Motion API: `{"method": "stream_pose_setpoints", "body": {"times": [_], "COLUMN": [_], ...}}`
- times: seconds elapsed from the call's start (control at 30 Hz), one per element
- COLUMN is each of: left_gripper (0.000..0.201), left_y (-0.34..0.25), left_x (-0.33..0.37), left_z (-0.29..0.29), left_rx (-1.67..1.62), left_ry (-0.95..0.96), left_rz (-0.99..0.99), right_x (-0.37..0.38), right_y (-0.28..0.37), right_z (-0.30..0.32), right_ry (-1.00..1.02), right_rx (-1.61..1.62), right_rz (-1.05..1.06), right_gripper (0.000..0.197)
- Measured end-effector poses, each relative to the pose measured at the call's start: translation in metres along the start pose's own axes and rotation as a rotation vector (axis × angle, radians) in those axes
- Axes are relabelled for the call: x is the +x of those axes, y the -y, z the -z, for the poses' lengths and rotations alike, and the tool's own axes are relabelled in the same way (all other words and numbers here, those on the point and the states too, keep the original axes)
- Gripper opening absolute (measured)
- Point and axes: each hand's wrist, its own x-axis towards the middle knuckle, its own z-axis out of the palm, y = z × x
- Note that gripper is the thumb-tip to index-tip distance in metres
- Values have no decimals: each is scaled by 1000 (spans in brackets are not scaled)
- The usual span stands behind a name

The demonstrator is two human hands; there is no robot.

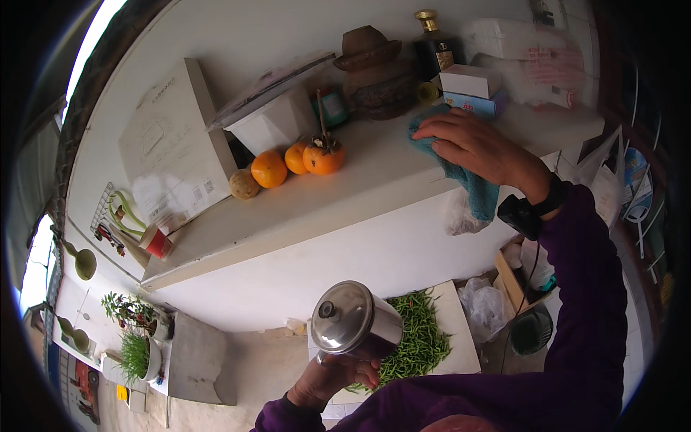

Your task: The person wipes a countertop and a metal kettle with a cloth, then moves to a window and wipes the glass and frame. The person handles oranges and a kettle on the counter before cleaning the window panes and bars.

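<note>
A lidded stainless steel pot with a black knob is held up by my left hand, whose fingers wrap round its handle side. My right hand presses a teal cloth onto the white ledge at the right, and one end of the cloth hangs over the edge. Beyond that hand stand a small white and blue box and a brown clay pot. Orange persimmons and a round tan fruit or potato sit further left on the ledge.
Green chillies lie spread on a pale board below. A dark bottle, a white tub, a large flat carton and a red cup stand along the ledge. Potted plants are at lower left, plastic bags at lower right.
</note>
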Motion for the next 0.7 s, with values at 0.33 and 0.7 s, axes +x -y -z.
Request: {"method": "stream_pose_setpoints", "body": {"times": [0.33, 0.7], "left_gripper": [40, 42], "left_y": [-25, -65], "left_x": [-6, -6], "left_z": [9, -7], "left_rx": [179, 466], "left_ry": [-234, -244], "left_rz": [59, -143], "right_x": [1, 4], "right_y": [1, 0], "right_z": [-3, -7], "right_ry": [-64, -217], "right_rx": [3, -55], "right_rz": [34, 165], "right_gripper": [29, 27]}}
